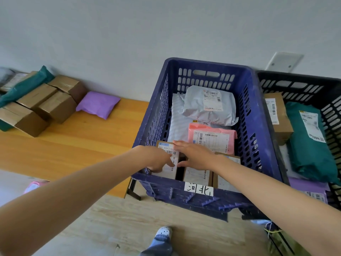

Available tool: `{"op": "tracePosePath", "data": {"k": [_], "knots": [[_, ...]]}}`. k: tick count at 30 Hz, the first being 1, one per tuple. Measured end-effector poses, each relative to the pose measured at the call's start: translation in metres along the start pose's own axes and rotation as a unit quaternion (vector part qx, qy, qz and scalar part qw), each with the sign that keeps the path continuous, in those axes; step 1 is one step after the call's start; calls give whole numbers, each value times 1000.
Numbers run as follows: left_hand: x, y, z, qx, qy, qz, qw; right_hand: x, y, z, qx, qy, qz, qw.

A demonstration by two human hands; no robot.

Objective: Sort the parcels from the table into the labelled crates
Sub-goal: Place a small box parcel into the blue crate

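Note:
A blue crate (255,126) with a handwritten paper label (199,189) on its front wall holds several parcels: a grey mailer (208,105), a pink mailer (212,137) and brown boxes along its near side. My left hand (158,159) rests on the leftmost labelled box (167,149), fingers curled at its edge. My right hand (195,156) lies flat with straight fingers across the boxes beside it. On the wooden table (73,145) to the left lie several brown boxes (55,106), a purple mailer (97,104) and a teal mailer (25,85).
A black crate (332,108) stands right of the blue one, holding a brown box (278,115), a teal mailer (311,145) and a purple mailer (308,187). A white wall runs behind. My shoe (164,232) shows on the wooden floor below.

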State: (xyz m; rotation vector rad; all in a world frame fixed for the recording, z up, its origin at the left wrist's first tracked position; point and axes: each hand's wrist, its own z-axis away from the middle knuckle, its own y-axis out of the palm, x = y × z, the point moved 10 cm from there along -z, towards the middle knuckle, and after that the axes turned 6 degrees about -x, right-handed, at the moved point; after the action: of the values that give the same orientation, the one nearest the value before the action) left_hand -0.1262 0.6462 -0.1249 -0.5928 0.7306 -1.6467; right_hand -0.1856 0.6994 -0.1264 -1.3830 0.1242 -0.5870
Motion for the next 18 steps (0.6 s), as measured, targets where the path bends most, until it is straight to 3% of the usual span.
{"op": "tracePosePath", "data": {"k": [9,13,18], "knots": [[-6,-30,20,-119,-19,-16,993,-4,-31,25,-46,55,-106,992],[-6,-58,43,-232,-80,-16,969,-6,-39,35,-74,89,-166,979],[10,-86,84,-349,-155,30,924,2,-83,34,-171,72,-227,956]]}}
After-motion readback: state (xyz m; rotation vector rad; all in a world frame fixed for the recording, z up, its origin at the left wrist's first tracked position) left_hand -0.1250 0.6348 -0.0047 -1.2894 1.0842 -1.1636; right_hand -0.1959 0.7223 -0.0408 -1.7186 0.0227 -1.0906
